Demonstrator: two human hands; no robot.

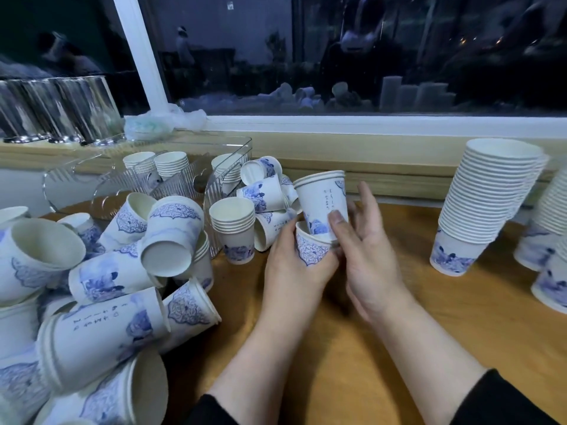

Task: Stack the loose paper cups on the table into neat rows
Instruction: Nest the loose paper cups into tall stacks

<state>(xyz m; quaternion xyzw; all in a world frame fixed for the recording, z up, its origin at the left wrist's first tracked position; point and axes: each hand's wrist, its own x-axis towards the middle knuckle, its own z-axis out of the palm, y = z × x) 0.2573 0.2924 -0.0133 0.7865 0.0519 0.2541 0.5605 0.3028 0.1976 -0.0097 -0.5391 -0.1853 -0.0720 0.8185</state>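
1. Left hand (294, 271) wraps its curled fingers round a white paper cup with a blue lace medallion print (311, 248), held upright just above the wooden table top (429, 326).
2. Right hand (368, 259) holds a short nested stack of white paper cups with blue figures and a column of script (322, 204): thumb pressed on the near wall, fingers extended behind it. The stack's base sits inside the mouth of the left-hand cup, tilted slightly left.
3. Immediately left of the grip: an upright short stack of printed cups (234, 228); behind it, several loose cups lying on their sides (267, 191).
4. Far left of the grip: a large tumbled heap of loose printed cups (107, 286), mostly on their sides.
5. Behind-left of the grip: a clear ribbed plastic holder (221, 167) containing cup stacks.
6. Right of the grip, well apart: a tall leaning stack of nested cups (484, 204) standing on the table; further stacks at the right frame edge.
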